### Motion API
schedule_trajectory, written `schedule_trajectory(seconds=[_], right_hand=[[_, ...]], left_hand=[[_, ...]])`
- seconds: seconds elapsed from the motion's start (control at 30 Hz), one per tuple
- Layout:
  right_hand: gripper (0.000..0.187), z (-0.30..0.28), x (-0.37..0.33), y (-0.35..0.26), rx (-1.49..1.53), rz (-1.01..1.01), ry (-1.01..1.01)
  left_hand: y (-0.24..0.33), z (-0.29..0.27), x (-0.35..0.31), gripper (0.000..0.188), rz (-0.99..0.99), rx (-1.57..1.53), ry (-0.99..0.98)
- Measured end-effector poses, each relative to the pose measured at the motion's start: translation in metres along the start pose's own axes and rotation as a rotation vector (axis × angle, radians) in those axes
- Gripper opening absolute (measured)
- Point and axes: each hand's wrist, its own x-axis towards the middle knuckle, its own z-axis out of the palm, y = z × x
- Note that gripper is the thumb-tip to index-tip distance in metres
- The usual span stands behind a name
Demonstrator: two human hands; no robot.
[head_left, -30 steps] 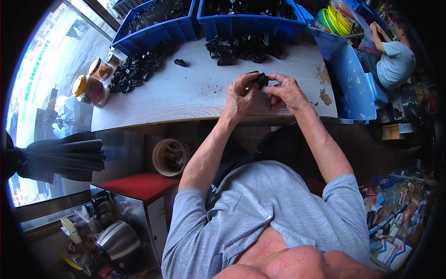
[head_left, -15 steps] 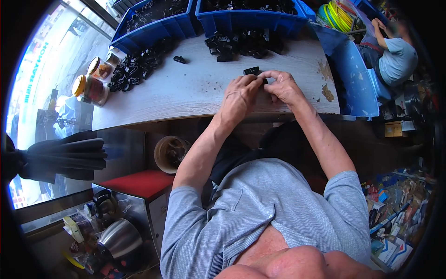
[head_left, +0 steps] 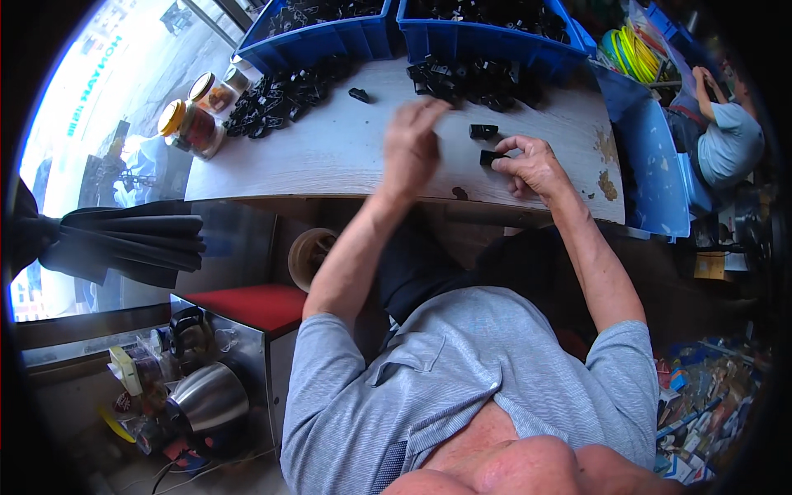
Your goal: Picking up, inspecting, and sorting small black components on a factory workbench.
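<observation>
My right hand (head_left: 532, 167) pinches a small black plastic part (head_left: 489, 157) between thumb and fingers, just over the white tabletop (head_left: 330, 161). Beyond it a similar black block-shaped part (head_left: 483, 131) lies by itself. To the left, my left hand (head_left: 412, 148) is smeared by motion above the table, and whether it holds anything does not show. A loose black part (head_left: 359, 95) lies farther back, beside a heap of black clip-like parts (head_left: 280, 101). Another heap of black parts (head_left: 474, 82) sits behind my right hand.
Two blue bins of black parts, one at the left (head_left: 322, 45) and one at the right (head_left: 495, 40), stand along the back. Lidded jars (head_left: 198, 132) stand at the left edge. Right of the table are a blue container (head_left: 660, 165) and another person (head_left: 726, 140).
My left hand has come away from my right hand, moving left. The right hand keeps its black part, now more plainly visible. The whole view has shifted slightly.
</observation>
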Motion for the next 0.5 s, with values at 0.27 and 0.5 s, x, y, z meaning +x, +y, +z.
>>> schedule_trajectory(seconds=[0.27,0.5], right_hand=[[0.043,0.003,-0.006,0.009,0.219,-0.104,0.024],[0.042,-0.009,-0.009,-0.002,0.029,0.036,-0.078]], left_hand=[[-0.117,-0.053,0.010,0.037,-0.087,0.631,-0.132],[-0.099,-0.038,0.016,0.020,-0.061,0.526,-0.236]])
